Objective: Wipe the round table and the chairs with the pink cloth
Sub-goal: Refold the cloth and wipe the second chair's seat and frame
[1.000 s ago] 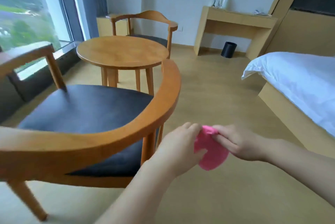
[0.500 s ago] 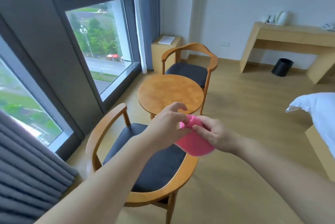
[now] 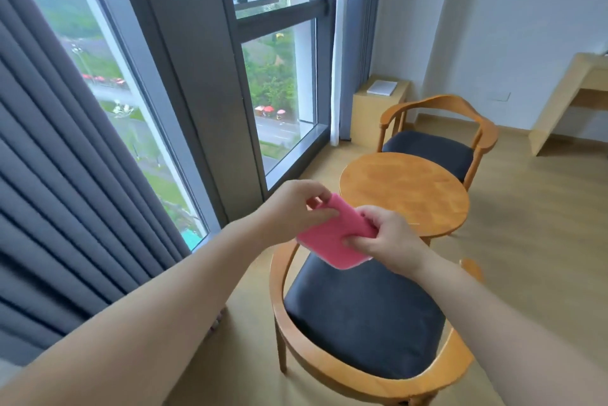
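No legible writing. Both grips, left hand [image 3: 292, 208] and right hand [image 3: 385, 238], pinch pink cloth [image 3: 335, 234] above near chair [image 3: 362, 323]; round wooden surface [image 3: 404, 192] beyond, by window [image 3: 276, 86].

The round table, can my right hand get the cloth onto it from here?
Probably yes. The right hand grips the pink cloth together with the left hand, just short of the round table. The near chair sits below the arms, and nothing blocks the way.

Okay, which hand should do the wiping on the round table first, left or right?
Probably the right hand: it grips the pink cloth on the side nearer the round table; the left hand only pinches its far edge.
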### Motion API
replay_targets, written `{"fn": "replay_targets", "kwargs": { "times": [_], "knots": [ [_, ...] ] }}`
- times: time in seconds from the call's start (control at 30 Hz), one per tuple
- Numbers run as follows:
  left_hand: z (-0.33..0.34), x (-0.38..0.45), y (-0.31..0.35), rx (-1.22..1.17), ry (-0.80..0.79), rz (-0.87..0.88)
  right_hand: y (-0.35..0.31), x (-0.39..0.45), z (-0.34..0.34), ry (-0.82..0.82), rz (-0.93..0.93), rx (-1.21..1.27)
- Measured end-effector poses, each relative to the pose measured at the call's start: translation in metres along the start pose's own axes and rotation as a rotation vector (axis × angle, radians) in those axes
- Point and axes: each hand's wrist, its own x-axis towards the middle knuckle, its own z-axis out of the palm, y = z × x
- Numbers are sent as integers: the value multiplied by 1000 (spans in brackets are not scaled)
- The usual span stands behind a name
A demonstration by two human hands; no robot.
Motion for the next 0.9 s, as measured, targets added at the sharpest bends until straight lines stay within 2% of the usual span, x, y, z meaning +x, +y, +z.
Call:
{"fn": "replay_targets", "kwargs": {
  "times": [0.2, 0.5, 0.77, 0.9],
  "knots": [
    [-25, 22, -46, -106, 36, -121, -1, 48, 14, 4, 31, 126],
    [-43, 58, -96, -147, 225, -260, 2, 138, 14, 47, 31, 219],
    [-86, 92, -177, -110, 289, -224, -11, 225, 50, 14, -10, 171],
    [-113, 129, -236, -156, 243, -222, -11, 282, 80, 60, 43, 144]
  ]
}}
